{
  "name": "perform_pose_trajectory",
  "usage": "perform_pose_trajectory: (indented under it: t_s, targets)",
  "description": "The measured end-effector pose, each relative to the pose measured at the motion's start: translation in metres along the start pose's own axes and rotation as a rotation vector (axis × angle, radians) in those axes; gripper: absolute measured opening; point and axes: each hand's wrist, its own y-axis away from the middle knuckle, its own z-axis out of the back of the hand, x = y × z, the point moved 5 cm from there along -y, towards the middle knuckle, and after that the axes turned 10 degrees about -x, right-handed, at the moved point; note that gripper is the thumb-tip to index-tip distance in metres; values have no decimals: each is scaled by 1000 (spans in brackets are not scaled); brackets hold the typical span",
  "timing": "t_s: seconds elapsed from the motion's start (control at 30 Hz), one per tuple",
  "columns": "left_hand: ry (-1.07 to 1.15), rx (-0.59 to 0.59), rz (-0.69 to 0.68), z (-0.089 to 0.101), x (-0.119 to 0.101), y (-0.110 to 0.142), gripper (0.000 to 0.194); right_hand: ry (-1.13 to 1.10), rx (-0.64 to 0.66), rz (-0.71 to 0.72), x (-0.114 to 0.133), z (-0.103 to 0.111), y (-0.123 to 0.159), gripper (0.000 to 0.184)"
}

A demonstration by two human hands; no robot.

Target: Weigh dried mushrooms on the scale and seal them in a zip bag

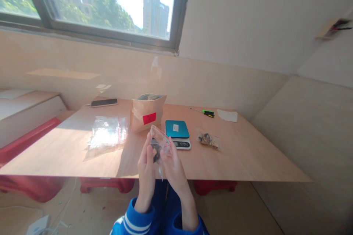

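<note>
Zip bag [157, 149] with pouch [148, 114] and scale [177, 130] just beyond.

On our tbl [248, 161] we've a bag pile [106, 132] L, pouch [146, 114] then scale [177, 129] mid, packed bag [209, 140] R. Phone [104, 102] at back L, screwdriver [208, 113] & paper scrap [227, 115] back R. Baggie [156, 152] in front, betw. our L hand [146, 159] & R hand [174, 167].

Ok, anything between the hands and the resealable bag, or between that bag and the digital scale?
No object visibly blocks either: the left hand and right hand hold the resealable bag, though the right overlaps the digital scale at its near corner in view. The kraft pouch stands further left.
</note>
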Motion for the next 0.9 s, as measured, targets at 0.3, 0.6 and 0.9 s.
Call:
perform_pose_trajectory:
  t_s: [0.3,0.6,0.9]
  targets:
    - [-132,83,-149,-3,-15,15,54,47,-231,36,13,23,8,45]
    - [-101,-26,49,28,-12,-18,44,-61,-152,-133,7,47,9,36]
    - [-73,27,144,32,-10,-17,46,85,-249,-69,3,66,3,44]
